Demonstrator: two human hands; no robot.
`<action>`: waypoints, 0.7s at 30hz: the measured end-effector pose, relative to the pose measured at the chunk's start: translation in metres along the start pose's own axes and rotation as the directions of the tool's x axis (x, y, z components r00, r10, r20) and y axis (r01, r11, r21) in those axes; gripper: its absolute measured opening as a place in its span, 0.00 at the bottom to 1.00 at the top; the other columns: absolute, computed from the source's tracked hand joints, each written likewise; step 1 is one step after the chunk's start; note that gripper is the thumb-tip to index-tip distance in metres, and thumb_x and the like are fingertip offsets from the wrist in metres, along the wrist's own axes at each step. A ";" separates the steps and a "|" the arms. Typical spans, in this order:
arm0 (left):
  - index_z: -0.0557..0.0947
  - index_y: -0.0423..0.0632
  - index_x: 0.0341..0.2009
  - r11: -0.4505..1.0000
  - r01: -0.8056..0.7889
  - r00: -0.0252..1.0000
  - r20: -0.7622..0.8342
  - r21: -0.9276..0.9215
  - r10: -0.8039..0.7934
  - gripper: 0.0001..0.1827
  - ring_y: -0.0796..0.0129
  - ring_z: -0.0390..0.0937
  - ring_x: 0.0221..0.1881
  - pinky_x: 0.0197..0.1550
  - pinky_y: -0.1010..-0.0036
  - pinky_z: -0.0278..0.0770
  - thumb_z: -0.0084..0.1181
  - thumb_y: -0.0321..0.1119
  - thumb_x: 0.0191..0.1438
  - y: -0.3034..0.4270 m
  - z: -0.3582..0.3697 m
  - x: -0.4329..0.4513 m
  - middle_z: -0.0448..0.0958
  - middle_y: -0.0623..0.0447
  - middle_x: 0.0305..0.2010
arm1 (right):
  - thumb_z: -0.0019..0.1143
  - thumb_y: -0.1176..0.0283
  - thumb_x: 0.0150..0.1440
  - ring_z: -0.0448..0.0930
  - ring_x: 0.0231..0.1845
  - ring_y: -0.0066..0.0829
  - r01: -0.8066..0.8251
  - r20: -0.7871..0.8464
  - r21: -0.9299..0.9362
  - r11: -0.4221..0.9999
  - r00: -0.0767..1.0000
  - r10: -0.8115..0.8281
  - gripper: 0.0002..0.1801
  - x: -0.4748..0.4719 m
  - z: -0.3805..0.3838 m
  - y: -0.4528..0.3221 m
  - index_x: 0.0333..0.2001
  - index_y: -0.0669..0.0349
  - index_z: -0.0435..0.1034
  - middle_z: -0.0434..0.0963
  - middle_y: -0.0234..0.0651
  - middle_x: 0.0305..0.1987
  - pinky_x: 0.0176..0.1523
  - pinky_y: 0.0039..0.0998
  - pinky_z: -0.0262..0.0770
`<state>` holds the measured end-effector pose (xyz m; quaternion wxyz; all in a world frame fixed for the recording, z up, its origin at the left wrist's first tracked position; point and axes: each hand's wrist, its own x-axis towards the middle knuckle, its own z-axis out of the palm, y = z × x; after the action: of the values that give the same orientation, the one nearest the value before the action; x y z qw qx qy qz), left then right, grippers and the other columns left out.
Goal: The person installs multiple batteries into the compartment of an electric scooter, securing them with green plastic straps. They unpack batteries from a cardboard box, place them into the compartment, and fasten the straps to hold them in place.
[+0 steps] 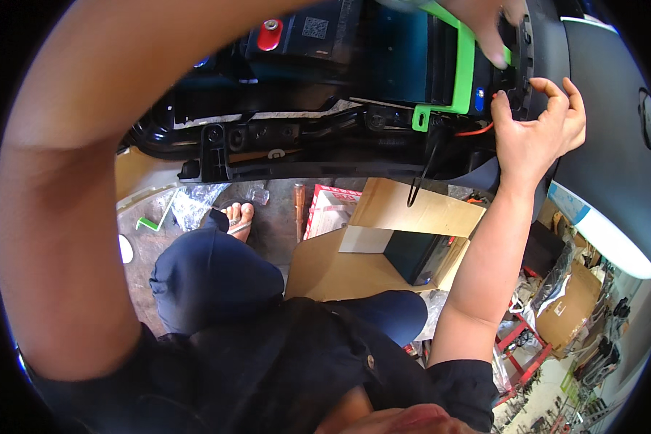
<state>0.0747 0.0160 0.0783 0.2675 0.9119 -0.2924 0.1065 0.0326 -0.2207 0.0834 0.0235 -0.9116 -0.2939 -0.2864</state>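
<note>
Black batteries (317,49) sit in the black frame of a vehicle, one with a red terminal (269,36). A bright green bracket (464,70) lies around the battery at the right, close to a blue terminal (480,99). My left hand (483,24) reaches across the top, its thumb pointing down beside the bracket; its grip is blurred and partly cut off. At the battery's right end, my right hand (537,127) has a fingertip at a small red part. An orange-red cable (474,131) runs behind that hand. Whether it holds anything is hidden.
Below the frame stands an open cardboard box (320,266) with a dark battery (412,255) inside. A screwdriver (299,209), clear plastic wrap (198,203) and a green metal piece (151,223) lie on the floor. A black cable loop (416,187) hangs down. Cartons (569,304) clutter the right.
</note>
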 end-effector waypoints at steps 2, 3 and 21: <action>0.77 0.38 0.54 0.996 -0.032 0.998 -0.059 0.080 0.037 0.54 0.49 0.73 0.58 0.59 0.63 0.71 0.72 0.68 0.30 -0.019 -0.006 -0.014 0.76 0.35 0.53 | 0.73 0.66 0.38 0.56 0.66 0.44 0.015 0.015 0.017 1.000 1.000 -0.015 0.24 0.000 -0.001 0.000 0.42 0.49 0.74 0.64 0.38 0.61 0.66 0.45 0.52; 0.73 0.34 0.58 0.992 0.081 0.995 0.043 0.092 -0.085 0.61 0.48 0.71 0.60 0.61 0.63 0.70 0.72 0.69 0.28 -0.029 -0.011 -0.020 0.74 0.33 0.55 | 0.73 0.66 0.39 0.56 0.67 0.44 0.029 0.025 0.017 0.999 0.999 -0.029 0.24 0.000 -0.002 0.000 0.42 0.49 0.74 0.64 0.38 0.62 0.66 0.45 0.52; 0.64 0.36 0.62 0.945 0.239 0.949 0.258 -0.222 -0.179 0.57 0.57 0.73 0.55 0.59 0.67 0.69 0.78 0.54 0.33 -0.040 -0.004 -0.021 0.75 0.39 0.54 | 0.71 0.57 0.45 0.77 0.48 0.33 0.387 0.104 0.422 0.820 0.877 -0.468 0.19 0.011 -0.006 -0.006 0.39 0.54 0.80 0.82 0.28 0.43 0.53 0.33 0.69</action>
<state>0.0817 0.0556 0.0568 0.3540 0.9028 -0.2341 -0.0690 0.0336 -0.2117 0.0931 0.1085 -0.8228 -0.5436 -0.1255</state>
